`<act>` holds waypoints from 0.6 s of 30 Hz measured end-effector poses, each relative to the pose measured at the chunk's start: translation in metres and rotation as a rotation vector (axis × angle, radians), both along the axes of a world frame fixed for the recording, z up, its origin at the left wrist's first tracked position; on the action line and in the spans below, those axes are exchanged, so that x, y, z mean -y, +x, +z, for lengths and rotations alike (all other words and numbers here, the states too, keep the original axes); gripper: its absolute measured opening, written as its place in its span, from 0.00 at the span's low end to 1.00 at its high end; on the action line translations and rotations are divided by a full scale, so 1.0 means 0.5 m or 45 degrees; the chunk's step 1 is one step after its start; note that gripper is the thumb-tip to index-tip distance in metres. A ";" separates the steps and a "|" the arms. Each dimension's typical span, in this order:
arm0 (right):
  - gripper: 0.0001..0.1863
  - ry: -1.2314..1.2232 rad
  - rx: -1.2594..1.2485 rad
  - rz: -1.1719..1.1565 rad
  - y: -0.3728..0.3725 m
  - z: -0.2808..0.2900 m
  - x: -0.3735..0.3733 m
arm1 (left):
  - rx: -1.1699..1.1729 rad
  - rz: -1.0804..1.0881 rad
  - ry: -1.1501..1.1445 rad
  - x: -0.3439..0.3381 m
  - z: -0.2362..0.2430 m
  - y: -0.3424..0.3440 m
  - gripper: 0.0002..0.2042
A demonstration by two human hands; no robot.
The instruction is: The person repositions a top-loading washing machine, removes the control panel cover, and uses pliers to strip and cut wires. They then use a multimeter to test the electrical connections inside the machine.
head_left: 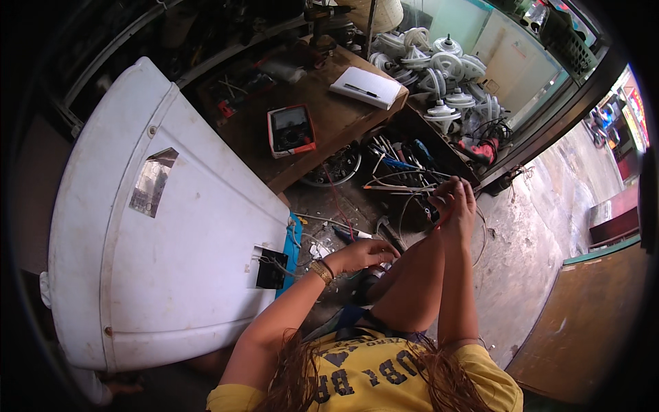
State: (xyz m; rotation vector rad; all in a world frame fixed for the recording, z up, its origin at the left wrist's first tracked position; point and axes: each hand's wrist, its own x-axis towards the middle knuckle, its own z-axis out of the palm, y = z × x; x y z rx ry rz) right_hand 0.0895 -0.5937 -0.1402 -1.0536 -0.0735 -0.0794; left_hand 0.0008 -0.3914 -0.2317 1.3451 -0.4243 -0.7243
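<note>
My right hand (pixel 454 209) is raised beside a black toolbox, fingers closed on a thin wire (pixel 483 233) that loops down on the right. My left hand (pixel 360 255) hangs lower, fingers curled; whatever is in them is hidden. To its left, a large white appliance panel (pixel 171 261) has a square opening (pixel 270 273) with wires coming out, against a blue board (pixel 294 237). A red lead (pixel 342 206) runs down from near the bench toward the floor near my left hand.
A bench (pixel 329 69) holds a multimeter (pixel 290 129) and notepad with pen (pixel 365 88). The toolbox (pixel 405 158), white wheel-like parts (pixel 449 75) and red power tool (pixel 480 151) are behind. A doorway opens right; a wooden panel (pixel 583 309) stands there. Another person's hand (pixel 123 386) shows lower left.
</note>
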 end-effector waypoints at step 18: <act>0.14 -0.021 -0.553 0.806 -0.080 -0.034 -0.036 | 1.490 1.151 0.782 -0.124 0.402 0.106 0.06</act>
